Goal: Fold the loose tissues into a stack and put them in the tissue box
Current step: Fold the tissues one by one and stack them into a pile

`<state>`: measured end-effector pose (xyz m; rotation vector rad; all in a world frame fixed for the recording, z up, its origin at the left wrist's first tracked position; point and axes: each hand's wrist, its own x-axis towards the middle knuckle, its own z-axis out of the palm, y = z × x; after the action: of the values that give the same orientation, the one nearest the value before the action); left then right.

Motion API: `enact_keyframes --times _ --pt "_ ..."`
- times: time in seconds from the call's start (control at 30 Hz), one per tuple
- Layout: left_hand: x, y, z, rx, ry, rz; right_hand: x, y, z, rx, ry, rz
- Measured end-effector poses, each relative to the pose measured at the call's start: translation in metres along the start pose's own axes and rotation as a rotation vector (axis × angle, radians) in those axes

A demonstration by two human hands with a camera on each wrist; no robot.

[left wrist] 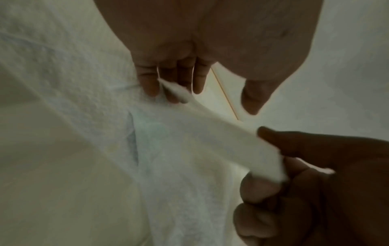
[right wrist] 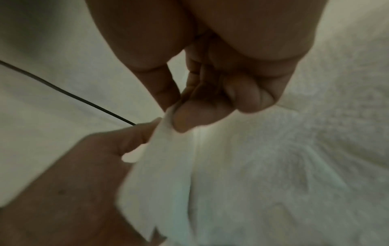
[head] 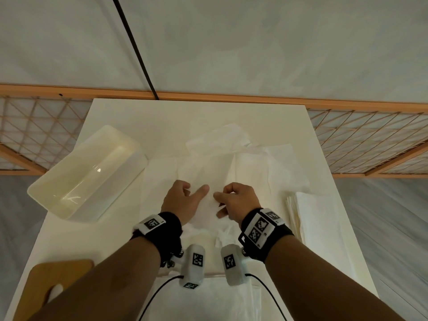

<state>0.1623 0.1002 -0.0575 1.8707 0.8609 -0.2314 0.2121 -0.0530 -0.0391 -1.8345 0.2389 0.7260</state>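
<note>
Here both the left hand (head: 183, 200) and right hand (head: 236, 200) pinch one tissue (left wrist: 189, 141) between curled fingers (right wrist: 189, 116)

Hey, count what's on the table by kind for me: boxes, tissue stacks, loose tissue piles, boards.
Tissue box: 1
Folded tissue stack: 1
Loose tissue pile, too overlapped to count sheets: 1
Wooden board: 1
Total: 4
Both the left hand and the right hand hold one tissue.

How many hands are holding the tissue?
2. The left hand grips one end of the tissue with its fingers; the right hand pinches the other end, over the table's middle.
</note>
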Motion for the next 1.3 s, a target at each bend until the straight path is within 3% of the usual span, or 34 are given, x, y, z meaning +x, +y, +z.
enact_keyframes --times 0.13,0.2,0.23,0.3,0.33,0.4,0.5,0.6,0.77,0.87,0.93,1.0,1.07,1.13,1.2,1.3 --pt "-0.02 0.004 -0.009 -0.507 -0.41 -0.137 -0.023 0.006 -0.008 0.271 -0.268 -0.038" --pt "-0.035 0.004 -0.013 -0.558 -0.519 -0.159 -0.033 0.006 -0.016 0.353 -0.347 -0.01" --pt "-0.041 0.003 -0.015 -0.559 -0.536 -0.157 -0.037 0.005 -0.022 0.352 -0.32 0.004" --pt "-0.047 -0.005 -0.019 -0.526 -0.551 -0.119 -0.034 0.004 -0.037 0.25 -0.105 0.027" --pt "-0.048 -0.01 -0.021 -0.45 -0.593 -0.072 -0.026 0.006 -0.046 0.156 0.053 0.037" --pt "-0.052 -0.017 -0.023 -0.08 -0.768 0.089 -0.009 0.009 -0.064 -0.164 0.326 0.054" --pt "-0.068 -0.018 -0.014 0.522 -1.054 0.211 0.01 0.013 -0.076 -0.525 0.345 0.131" --pt "-0.078 -0.026 0.001 0.891 -1.152 0.32 0.019 0.014 -0.075 -0.651 0.306 0.189" --pt "-0.079 -0.036 0.011 1.162 -1.017 0.478 0.02 0.009 -0.076 -0.6 0.341 0.149" --pt "-0.075 -0.022 0.004 1.151 -0.746 0.557 0.019 0.009 -0.079 -0.511 0.382 0.106" --pt "-0.063 -0.011 -0.001 0.921 -0.516 0.589 0.013 0.005 -0.077 -0.457 0.416 0.049" --pt "-0.046 -0.001 -0.004 0.488 -0.344 0.486 0.005 -0.001 -0.069 -0.414 0.416 -0.064" --pt "-0.031 0.015 -0.003 -0.081 -0.264 0.21 -0.004 -0.01 -0.052 -0.382 0.332 -0.19" --pt "-0.019 0.026 -0.002 -0.486 -0.267 -0.043 -0.011 -0.018 -0.03 -0.355 0.162 -0.25" --pt "-0.01 0.027 -0.001 -0.582 -0.278 -0.127 -0.014 -0.021 -0.013 -0.366 0.047 -0.222" --pt "0.004 0.012 0.005 -0.392 -0.18 -0.124 0.002 -0.017 -0.008 -0.41 0.189 -0.117"
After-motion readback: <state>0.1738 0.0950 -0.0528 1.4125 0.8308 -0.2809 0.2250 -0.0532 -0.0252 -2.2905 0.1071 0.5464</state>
